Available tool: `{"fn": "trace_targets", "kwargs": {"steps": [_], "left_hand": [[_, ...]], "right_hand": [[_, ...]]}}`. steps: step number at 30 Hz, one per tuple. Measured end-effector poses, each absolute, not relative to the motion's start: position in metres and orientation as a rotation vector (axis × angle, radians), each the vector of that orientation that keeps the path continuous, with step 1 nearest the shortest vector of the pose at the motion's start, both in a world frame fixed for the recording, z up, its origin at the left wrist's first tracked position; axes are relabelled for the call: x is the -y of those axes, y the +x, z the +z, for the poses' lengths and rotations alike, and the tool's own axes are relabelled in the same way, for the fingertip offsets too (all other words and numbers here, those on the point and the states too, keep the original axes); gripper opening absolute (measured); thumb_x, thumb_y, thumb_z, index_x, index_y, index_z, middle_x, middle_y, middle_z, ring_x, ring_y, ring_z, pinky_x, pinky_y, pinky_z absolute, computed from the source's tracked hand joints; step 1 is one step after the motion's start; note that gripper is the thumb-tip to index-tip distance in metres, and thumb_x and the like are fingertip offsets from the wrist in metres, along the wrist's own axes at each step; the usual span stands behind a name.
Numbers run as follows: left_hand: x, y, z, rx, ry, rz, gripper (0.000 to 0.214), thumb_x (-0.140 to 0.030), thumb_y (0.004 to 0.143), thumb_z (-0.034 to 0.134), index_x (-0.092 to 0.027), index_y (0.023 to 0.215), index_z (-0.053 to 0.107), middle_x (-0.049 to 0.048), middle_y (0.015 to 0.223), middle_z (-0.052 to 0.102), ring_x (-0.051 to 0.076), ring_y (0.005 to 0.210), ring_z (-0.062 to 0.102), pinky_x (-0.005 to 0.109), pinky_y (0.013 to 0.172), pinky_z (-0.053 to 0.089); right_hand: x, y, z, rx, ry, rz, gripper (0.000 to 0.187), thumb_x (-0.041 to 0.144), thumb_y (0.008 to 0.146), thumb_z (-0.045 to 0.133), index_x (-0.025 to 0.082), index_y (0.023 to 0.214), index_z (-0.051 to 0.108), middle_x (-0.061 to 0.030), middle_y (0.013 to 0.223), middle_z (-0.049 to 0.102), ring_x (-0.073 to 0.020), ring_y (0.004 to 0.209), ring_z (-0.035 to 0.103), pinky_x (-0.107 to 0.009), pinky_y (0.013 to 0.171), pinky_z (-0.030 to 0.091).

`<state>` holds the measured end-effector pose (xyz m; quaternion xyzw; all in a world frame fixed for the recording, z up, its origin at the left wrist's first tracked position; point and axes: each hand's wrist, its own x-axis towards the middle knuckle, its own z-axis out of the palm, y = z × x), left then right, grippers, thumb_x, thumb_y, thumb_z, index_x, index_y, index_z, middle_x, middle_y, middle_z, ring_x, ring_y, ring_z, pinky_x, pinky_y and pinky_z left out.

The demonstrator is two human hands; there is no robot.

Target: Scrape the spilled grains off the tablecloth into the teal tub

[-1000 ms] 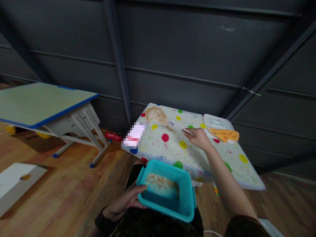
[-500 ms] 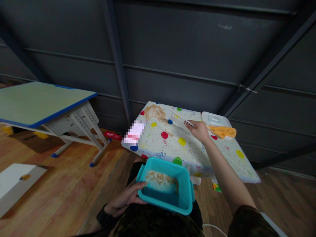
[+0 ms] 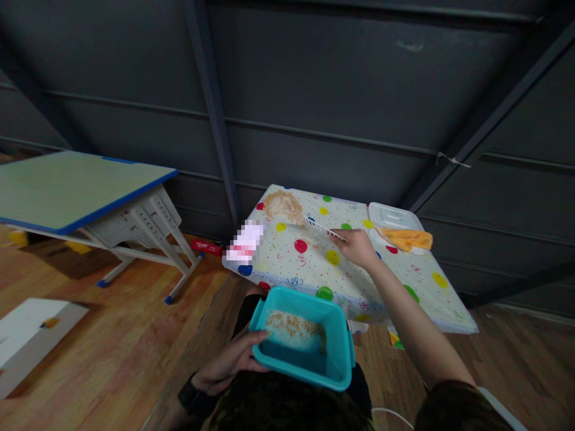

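Note:
My left hand [image 3: 238,358] grips the left rim of a teal plastic basin [image 3: 336,368] at the table's front edge. Inside the basin lie white grains mixed with yellowish beans [image 3: 294,329]. My right hand [image 3: 357,248] is closed on one end of a flat white slotted plastic tool [image 3: 321,226], whose exact kind I cannot make out. The tool's far end points left, beside a pile of grains and beans [image 3: 284,206] on the tablecloth. A few loose beans lie near the tool.
A balloon-print cloth covers the table [image 3: 287,263]. At its right are a clear plastic lid [image 3: 393,214] and an orange cloth [image 3: 406,239]. A blurred-out pink-white item [image 3: 245,242] lies at the left edge. Another desk [image 3: 81,185] stands left; a dark wall [image 3: 314,90] rises behind.
My right hand has moved the slotted tool slightly left and down, closer to the pile, and turned it more edge-on. My left hand and the basin have stayed in place.

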<state>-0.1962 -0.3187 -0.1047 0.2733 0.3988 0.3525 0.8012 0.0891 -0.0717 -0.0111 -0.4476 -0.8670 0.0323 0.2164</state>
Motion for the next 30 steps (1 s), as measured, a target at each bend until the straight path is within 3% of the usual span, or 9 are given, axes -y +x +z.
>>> {"fn": "trace_targets", "kwargs": {"steps": [4,7,10,14,17,23,30], "left_hand": [[0.318,-0.198,-0.105,-0.852,0.583,0.749,0.045,-0.040,0.094,0.052,-0.020,0.133,0.059,0.0092,0.139,0.062,0.029,0.120,0.062,0.049,0.102,0.048],[0.318,-0.198,-0.103,-0.857,0.567,0.771,0.044,-0.040,0.093,0.053,-0.021,0.133,0.059,0.0083,0.138,0.063,0.029,0.119,0.063,0.048,0.100,0.049],[0.319,-0.197,-0.103,-0.849,0.557,0.782,0.043,-0.039,0.093,0.053,-0.021,0.131,0.061,0.0082,0.133,0.067,0.029,0.119,0.063,0.047,0.099,0.050],[0.320,-0.197,-0.106,-0.843,0.550,0.784,0.043,-0.038,0.093,0.054,-0.020,0.132,0.060,0.0088,0.129,0.069,0.028,0.119,0.063,0.045,0.097,0.051],[0.320,-0.198,-0.108,-0.865,0.556,0.784,0.045,-0.038,0.093,0.055,-0.020,0.134,0.058,0.0091,0.130,0.068,0.029,0.118,0.064,0.044,0.095,0.052],[0.320,-0.198,-0.108,-0.840,0.559,0.809,0.049,-0.037,0.093,0.055,-0.020,0.139,0.052,0.0102,0.133,0.066,0.029,0.118,0.064,0.044,0.094,0.052],[0.320,-0.198,-0.111,-0.855,0.546,0.798,0.051,-0.038,0.093,0.055,-0.021,0.140,0.051,0.0104,0.133,0.066,0.029,0.117,0.064,0.045,0.095,0.052]], "right_hand": [[0.071,0.094,-0.006,2.340,-1.229,0.216,0.031,0.031,0.091,0.053,0.019,0.108,0.076,-0.0093,0.097,0.076,-0.0240,0.082,0.070,-0.031,0.074,0.048],[0.051,0.102,-0.004,2.163,-1.246,0.325,0.031,0.032,0.085,0.061,0.018,0.109,0.074,-0.0098,0.106,0.074,-0.0243,0.087,0.068,-0.033,0.079,0.048],[0.017,0.112,-0.005,1.929,-1.194,0.540,0.045,0.033,0.073,0.071,0.017,0.116,0.070,-0.0097,0.115,0.071,-0.0252,0.095,0.066,-0.035,0.082,0.050],[-0.024,0.125,-0.016,1.581,-1.312,1.025,0.060,0.028,0.066,0.076,0.016,0.123,0.066,-0.0092,0.101,0.074,-0.0199,0.077,0.066,-0.030,0.064,0.051],[-0.038,0.129,-0.023,1.462,-1.391,1.216,0.062,0.019,0.064,0.077,0.017,0.124,0.066,-0.0086,0.099,0.074,-0.0170,0.074,0.065,-0.026,0.060,0.050],[-0.038,0.123,-0.028,1.432,-1.389,1.339,0.056,0.007,0.063,0.073,0.016,0.118,0.070,-0.0109,0.105,0.074,-0.0169,0.074,0.067,-0.025,0.059,0.053],[-0.028,0.119,-0.037,1.601,-1.411,1.411,0.050,0.015,0.064,0.078,0.019,0.113,0.073,-0.0077,0.097,0.076,-0.0143,0.066,0.064,-0.022,0.052,0.049]]}}
